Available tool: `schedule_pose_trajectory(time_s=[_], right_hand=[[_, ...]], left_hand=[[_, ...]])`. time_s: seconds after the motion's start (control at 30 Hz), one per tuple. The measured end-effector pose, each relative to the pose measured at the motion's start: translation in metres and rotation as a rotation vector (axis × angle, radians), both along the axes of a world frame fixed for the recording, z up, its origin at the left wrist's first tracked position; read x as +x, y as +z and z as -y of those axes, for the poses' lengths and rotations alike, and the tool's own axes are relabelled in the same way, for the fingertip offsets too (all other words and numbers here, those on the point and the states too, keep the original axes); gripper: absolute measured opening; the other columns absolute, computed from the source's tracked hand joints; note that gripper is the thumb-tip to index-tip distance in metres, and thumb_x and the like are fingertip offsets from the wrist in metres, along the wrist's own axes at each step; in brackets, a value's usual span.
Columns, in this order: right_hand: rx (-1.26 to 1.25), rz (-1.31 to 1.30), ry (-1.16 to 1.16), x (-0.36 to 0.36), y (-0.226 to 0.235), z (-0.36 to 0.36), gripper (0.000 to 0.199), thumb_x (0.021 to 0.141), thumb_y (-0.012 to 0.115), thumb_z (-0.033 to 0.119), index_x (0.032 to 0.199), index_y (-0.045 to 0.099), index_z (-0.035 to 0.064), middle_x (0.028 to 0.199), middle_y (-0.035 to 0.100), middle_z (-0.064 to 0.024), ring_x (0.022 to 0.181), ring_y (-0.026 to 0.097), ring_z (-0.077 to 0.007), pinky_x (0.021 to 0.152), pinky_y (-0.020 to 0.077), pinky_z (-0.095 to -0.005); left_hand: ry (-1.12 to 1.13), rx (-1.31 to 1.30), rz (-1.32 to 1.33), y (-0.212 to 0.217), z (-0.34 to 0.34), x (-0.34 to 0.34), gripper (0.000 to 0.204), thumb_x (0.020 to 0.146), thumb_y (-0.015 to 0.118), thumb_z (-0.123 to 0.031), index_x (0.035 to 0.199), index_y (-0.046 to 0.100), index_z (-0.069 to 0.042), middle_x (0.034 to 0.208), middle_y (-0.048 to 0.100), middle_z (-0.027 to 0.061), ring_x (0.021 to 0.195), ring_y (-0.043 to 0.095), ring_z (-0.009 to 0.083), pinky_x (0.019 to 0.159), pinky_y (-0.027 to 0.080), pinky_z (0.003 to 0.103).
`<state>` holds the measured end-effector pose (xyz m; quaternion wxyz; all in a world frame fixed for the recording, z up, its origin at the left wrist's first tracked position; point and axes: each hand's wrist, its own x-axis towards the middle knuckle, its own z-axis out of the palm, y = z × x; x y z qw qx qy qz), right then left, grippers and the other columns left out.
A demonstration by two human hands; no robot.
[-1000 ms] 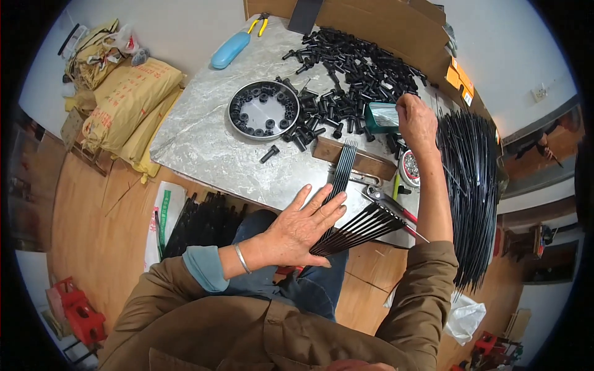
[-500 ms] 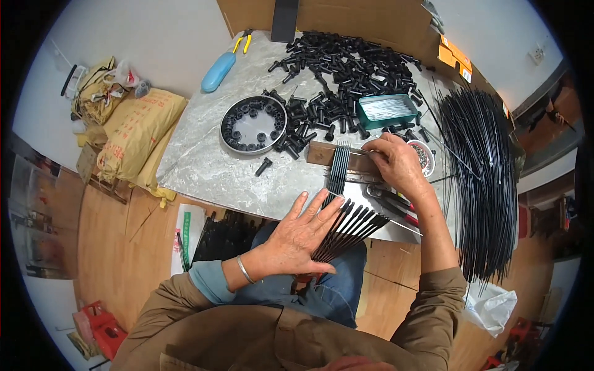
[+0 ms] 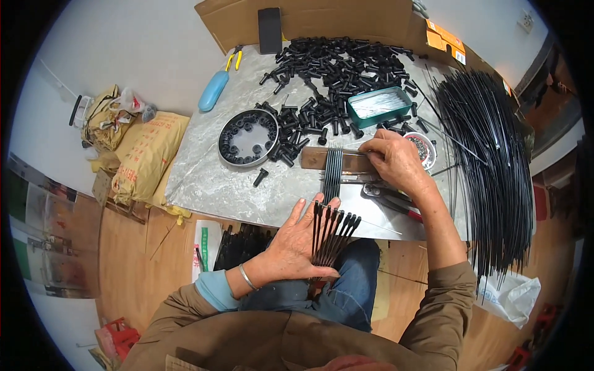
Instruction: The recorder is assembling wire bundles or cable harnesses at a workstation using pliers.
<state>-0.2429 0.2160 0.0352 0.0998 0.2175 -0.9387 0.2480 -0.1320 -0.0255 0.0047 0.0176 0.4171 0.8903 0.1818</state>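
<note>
My left hand (image 3: 291, 244) is spread, with fingers stretched out beside a fan of thin black rods (image 3: 331, 232). The thicker rod tips stand near its fingertips. A thin pale wire (image 3: 377, 226) runs from near those fingertips across the table edge. Beyond it, a row of dark parallel rods (image 3: 333, 173) lies over a brown bar (image 3: 314, 157). At the bar's right end my right hand (image 3: 399, 164) is closed, thumb and fingers pressed together around something mostly hidden, perhaps a thin metal strip. Pliers (image 3: 390, 201) with a red handle lie beneath my right wrist.
Black bolt-like parts (image 3: 340, 68) cover the back of the table (image 3: 192, 173). A round tin (image 3: 221, 154), a teal box (image 3: 408, 113) of pale wires and a small white cup (image 3: 431, 148) stand around. Long black rods (image 3: 489, 167) overhang the right edge. Cardboard (image 3: 346, 23) walls the back.
The fanned rod tips have swung leftward and now point more upright beside my left hand. My right hand stays at the bar's right end. The whole view has shifted slightly.
</note>
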Motion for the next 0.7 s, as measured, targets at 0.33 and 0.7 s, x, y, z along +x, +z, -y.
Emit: schedule_pose_trajectory(time_s=[0.33,0.7], right_hand=[[-0.023,-0.022,0.011,-0.001,-0.004,0.004,0.014,0.079,0.058,0.007,0.088,0.069,0.0074,0.083,0.060,-0.0082,0.080,0.061,-0.0278,0.070,0.0482,-0.0379],[-0.114,0.048,-0.022,-0.008,-0.012,0.006,0.009,0.081,0.060,0.007,0.087,0.066,0.0028,0.083,0.060,-0.0096,0.080,0.060,-0.0274,0.071,0.0465,-0.0352]], left_hand=[[0.009,-0.009,0.017,0.001,-0.001,0.000,0.109,0.062,0.069,-0.065,0.141,0.031,0.000,0.151,0.022,0.0194,0.139,0.018,0.0416,0.112,0.013,0.054],[0.002,0.002,0.004,0.001,0.001,0.000,0.104,0.064,0.067,-0.065,0.137,0.035,0.001,0.147,0.025,0.0223,0.136,0.021,0.0437,0.110,0.015,0.054]])
